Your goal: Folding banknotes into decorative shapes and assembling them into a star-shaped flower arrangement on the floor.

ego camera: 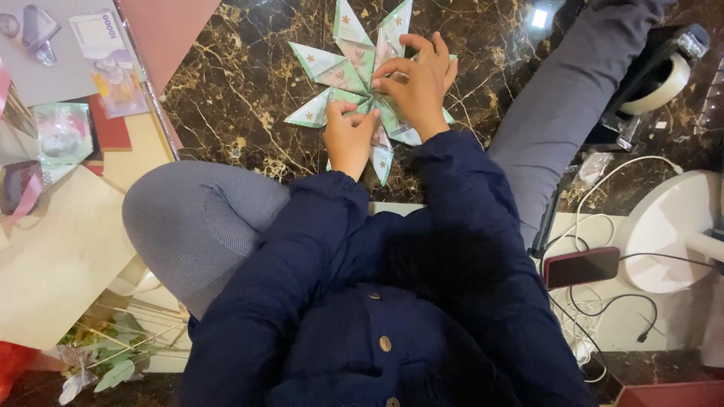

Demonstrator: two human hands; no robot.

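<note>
— On the dark marble floor point(241, 83), between the seated person's knees: what lies there?

— A star folded from pale green paper notes point(341, 71), flat on the stone, its points fanning out. Upper and left points show plainly; the lower right ones are partly hidden by the hands.

— Left hand?

— The left hand point(348, 139) sits on the star's lower middle, fingers curled in and pinched on a fold near the centre. Thumb side up, knuckles toward the body.

— And the right?

— The right hand point(418, 87) rests over the star's right half, fingers bent, tips pressed together on a paper edge close to the centre. Both hands nearly touch each other there. Whether either lifts the paper off the floor, cannot tell.

— Clothing?

— Dark blue buttoned jacket point(377, 301), grey trousers; one knee point(196, 218) raised at the person's left, the other leg point(566, 98) stretched out at the right.

— Surroundings, left?

— Beige and pink sheets of card point(60, 256), loose banknotes point(105, 60) on a grey sheet at the top corner, well apart from the star. Some green leaves and clear wrapping point(105, 369) lower down.

— Right?

— A tape dispenser point(664, 75) with a pale roll, near the outstretched leg. Lower, a phone point(581, 266) with a dark screen lies on a pale surface, white and black cables point(603, 316) tangled about it. Beside it, a round white base point(667, 234).
</note>
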